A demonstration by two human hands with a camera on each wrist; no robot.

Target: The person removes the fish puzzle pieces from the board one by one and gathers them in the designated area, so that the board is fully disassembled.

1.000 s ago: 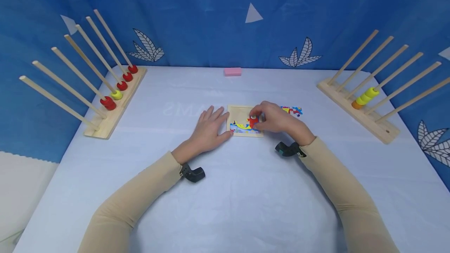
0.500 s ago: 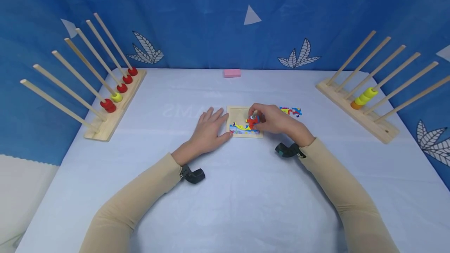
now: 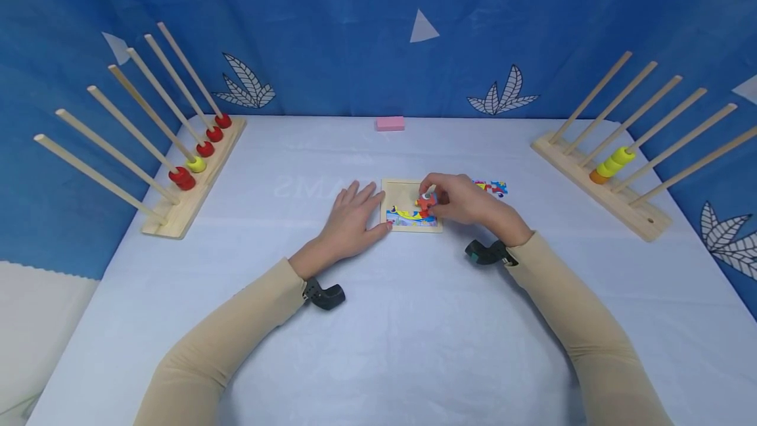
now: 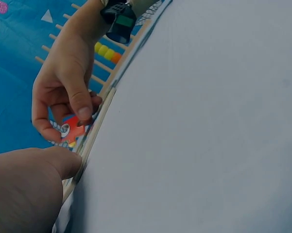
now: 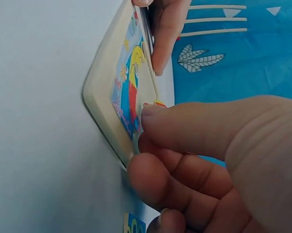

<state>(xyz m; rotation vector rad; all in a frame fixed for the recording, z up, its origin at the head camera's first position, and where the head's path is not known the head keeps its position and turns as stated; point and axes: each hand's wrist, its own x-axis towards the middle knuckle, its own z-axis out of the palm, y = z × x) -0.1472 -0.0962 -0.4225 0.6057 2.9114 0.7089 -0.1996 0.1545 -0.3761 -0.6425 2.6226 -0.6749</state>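
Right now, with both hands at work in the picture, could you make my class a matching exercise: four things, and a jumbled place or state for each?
Column one
1. Puzzle board
2. Left hand
3. Pink block
4. Right hand

Column two
A. Near the far edge of the table
B. Pinching a red puzzle piece
C. Partly filled with a picture, bare wood elsewhere
D. Fingers spread, touching the board's frame

Pairs: 1-C, 2-D, 3-A, 4-B

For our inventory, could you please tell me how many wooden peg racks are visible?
2: a pale wooden peg rack at left, a second wooden rack at right; none appear hidden.
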